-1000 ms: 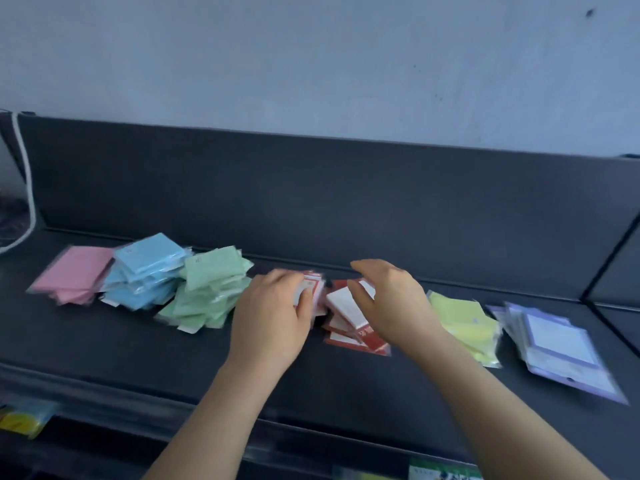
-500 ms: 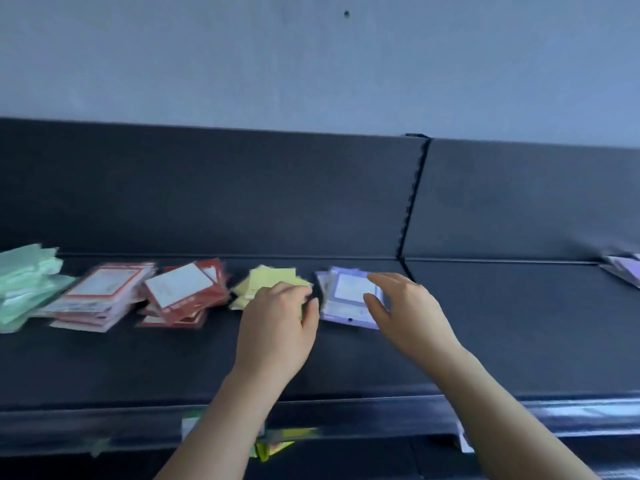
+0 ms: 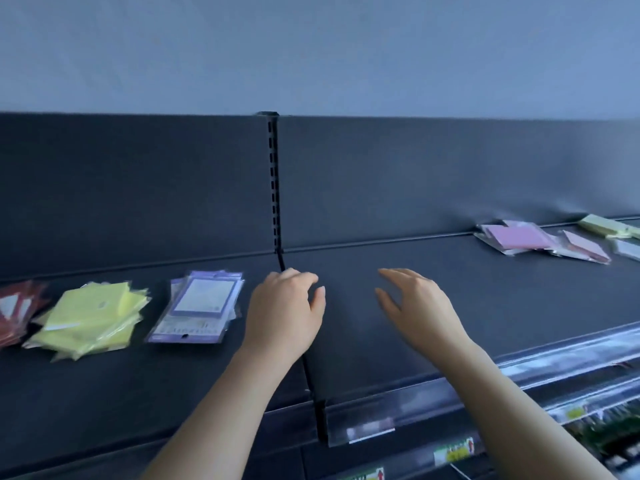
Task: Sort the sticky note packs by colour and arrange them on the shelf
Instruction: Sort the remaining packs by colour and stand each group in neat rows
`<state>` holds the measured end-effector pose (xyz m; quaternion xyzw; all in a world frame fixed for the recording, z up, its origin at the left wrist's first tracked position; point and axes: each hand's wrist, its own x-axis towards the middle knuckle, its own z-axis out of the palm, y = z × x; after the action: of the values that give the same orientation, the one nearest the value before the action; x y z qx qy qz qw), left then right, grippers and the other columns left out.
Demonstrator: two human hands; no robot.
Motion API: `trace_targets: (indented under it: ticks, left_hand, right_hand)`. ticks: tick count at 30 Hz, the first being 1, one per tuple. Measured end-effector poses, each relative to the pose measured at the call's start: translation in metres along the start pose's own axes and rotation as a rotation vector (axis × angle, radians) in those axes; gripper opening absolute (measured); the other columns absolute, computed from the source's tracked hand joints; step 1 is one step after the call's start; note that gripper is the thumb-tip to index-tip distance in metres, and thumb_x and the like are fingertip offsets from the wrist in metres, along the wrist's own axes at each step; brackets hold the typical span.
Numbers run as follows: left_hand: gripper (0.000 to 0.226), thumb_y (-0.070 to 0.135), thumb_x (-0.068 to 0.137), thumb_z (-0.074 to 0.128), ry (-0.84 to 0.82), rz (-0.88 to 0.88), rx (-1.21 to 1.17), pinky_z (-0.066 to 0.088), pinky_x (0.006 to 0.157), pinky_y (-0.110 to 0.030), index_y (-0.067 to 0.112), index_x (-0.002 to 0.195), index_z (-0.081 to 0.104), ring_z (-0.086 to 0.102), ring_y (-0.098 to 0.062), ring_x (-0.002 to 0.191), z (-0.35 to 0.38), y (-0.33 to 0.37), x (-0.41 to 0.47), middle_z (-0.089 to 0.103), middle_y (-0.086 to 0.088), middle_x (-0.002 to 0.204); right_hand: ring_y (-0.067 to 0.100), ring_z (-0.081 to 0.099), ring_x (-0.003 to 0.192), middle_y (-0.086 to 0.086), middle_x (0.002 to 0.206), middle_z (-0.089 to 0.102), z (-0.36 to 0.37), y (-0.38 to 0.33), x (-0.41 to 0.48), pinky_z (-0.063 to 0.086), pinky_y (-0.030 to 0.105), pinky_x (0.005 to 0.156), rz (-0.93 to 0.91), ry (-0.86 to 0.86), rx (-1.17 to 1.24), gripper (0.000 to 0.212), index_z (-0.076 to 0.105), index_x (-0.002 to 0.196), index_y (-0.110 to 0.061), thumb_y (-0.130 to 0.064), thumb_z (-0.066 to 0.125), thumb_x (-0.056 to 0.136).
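While both hands hover empty over the shelf (image 3: 485, 292), left hand (image 3: 284, 313) loosely curled, right hand (image 3: 419, 306) spread

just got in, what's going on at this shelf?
A person is sorting sticky note packs by colour on a dark shelf. The left hand and right hand are open, holding nothing, over it. The red pile, yellow pile and purple pile lie to the left; pink packs lie far right.
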<state>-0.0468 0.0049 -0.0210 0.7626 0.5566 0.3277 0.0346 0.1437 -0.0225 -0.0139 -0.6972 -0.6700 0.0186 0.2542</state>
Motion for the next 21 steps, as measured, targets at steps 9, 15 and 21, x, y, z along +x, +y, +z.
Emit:
trace_targets:
  ticks: [9,15,21]
  left_hand:
    - [0.033,0.038,0.097,0.047,-0.134,0.087,0.002,0.041,0.087,-0.028,0.024,0.124,0.062,0.053,-0.016,0.108,0.061,0.054,0.069,0.063,0.009,0.116]
    - [0.031,0.037,0.096,0.048,-0.209,0.085,0.001,0.044,0.084,-0.029,0.023,0.12,0.063,0.054,-0.016,0.107,0.116,0.1,0.1,0.063,0.008,0.112]
    - [0.032,0.036,0.097,0.048,-0.253,0.03,0.012,0.043,0.079,-0.028,0.021,0.121,0.062,0.055,-0.016,0.106,0.178,0.163,0.128,0.062,0.006,0.111]
  right_hand:
    - [0.017,0.048,0.127,-0.003,0.139,0.053,-0.024,0.087,0.038,0.035,0.024,0.099,0.149,0.043,-0.002,0.042,0.053,0.136,-0.017,-0.033,0.05,0.097]
    - [0.021,0.05,0.124,0.001,0.135,0.056,-0.042,0.169,0.071,0.038,0.029,0.095,0.249,0.075,-0.003,0.04,0.055,0.133,-0.016,-0.032,0.05,0.097]
    - [0.03,0.051,0.119,0.009,0.132,0.056,-0.055,0.281,0.119,0.039,0.038,0.098,0.282,0.079,-0.053,0.04,0.056,0.13,-0.014,-0.032,0.048,0.095]
